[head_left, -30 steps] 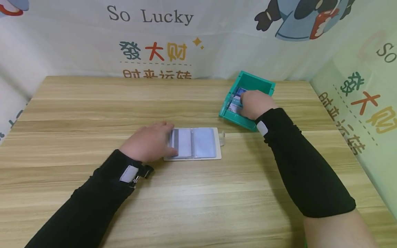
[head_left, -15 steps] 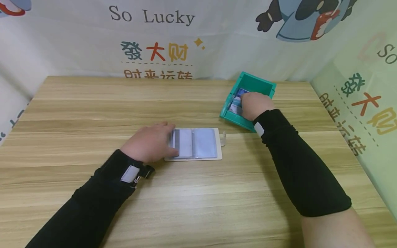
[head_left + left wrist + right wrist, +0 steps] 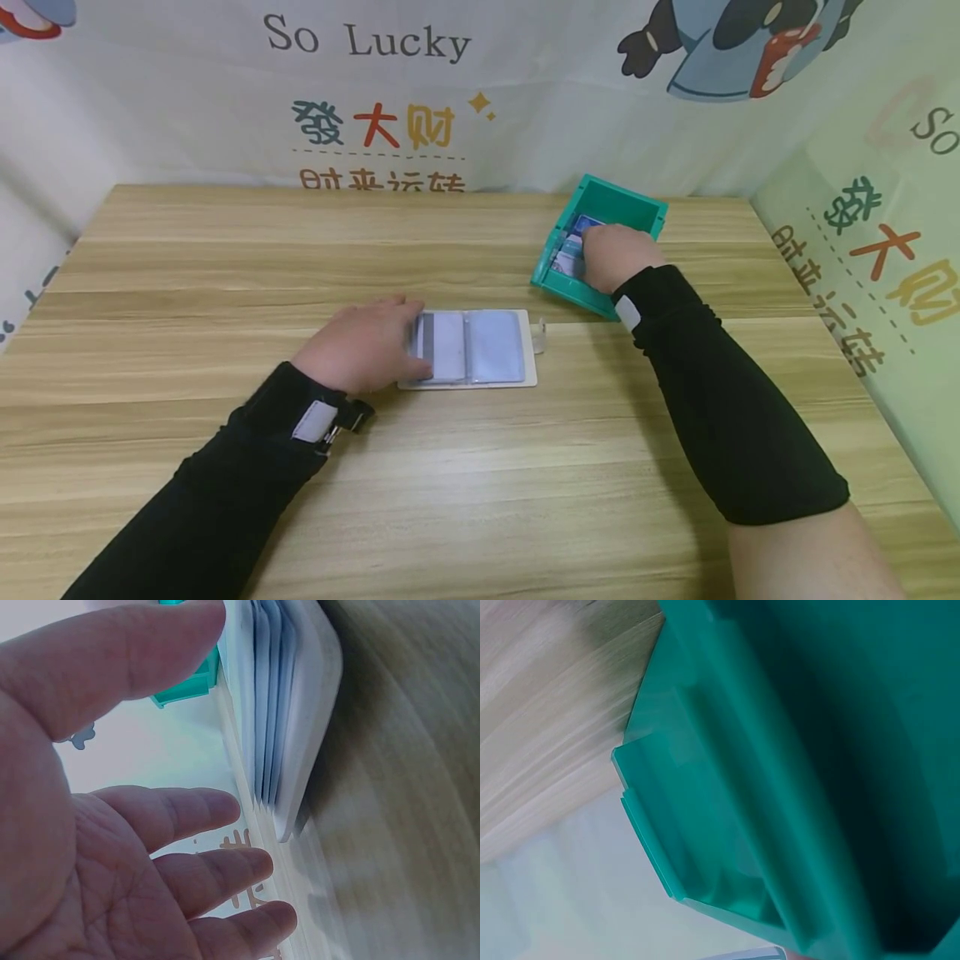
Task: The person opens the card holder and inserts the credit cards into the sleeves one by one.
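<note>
A small card album (image 3: 495, 346) lies spread on the table, its clear sleeve pages facing up and a clear strap tab at its right edge. My left hand (image 3: 360, 348) is at the album's left edge. The left wrist view shows its thumb (image 3: 172, 649) right at the page edges (image 3: 270, 705), with the other fingers loosely extended below. My right hand (image 3: 621, 257) reaches down into a green plastic bin (image 3: 606, 202), over printed cards (image 3: 570, 258) in blue and purple. Its fingertips are hidden, so I cannot tell whether they grip a card.
The bin stands at the back right of the wood-grain table (image 3: 465, 492), behind and right of the album. A white printed cloth (image 3: 525, 125) hangs at the table's back edge, and another printed panel (image 3: 862, 275) closes the right side.
My right forearm has shifted slightly left, its hand staying in the bin. The left hand and the album hold their places.
</note>
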Demonstrator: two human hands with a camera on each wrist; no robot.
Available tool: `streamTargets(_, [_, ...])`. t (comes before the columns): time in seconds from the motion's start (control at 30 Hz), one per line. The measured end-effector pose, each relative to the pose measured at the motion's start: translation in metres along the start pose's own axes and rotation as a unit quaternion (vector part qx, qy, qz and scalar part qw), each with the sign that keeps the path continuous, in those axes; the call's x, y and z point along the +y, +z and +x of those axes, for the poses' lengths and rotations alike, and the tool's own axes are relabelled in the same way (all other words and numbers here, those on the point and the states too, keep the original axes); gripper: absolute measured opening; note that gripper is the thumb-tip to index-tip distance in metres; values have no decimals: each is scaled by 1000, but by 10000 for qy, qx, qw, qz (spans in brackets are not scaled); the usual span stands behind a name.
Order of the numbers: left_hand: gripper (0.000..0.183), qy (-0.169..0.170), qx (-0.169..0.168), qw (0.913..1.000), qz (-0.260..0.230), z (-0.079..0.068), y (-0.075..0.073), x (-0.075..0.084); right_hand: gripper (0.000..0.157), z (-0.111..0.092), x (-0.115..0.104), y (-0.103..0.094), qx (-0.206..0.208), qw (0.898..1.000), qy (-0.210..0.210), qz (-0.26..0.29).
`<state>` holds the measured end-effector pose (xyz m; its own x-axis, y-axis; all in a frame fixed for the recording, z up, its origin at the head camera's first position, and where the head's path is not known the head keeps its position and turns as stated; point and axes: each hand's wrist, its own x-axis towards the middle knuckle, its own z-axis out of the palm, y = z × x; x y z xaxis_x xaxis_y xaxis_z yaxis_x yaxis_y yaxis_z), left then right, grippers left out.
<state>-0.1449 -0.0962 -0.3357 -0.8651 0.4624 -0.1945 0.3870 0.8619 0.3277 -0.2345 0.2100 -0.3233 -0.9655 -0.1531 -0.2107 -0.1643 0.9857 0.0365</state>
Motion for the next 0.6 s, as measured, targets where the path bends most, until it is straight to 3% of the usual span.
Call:
streamTargets(0.27, [79,-5,-25,10000,35,1,0,0,24,2,1,2,54,10000,-10,-28])
streamTargets(0.6, [79,-9,-49,10000,33,1,-1,0,25,2,0,-1,-288,9996,-1,-42])
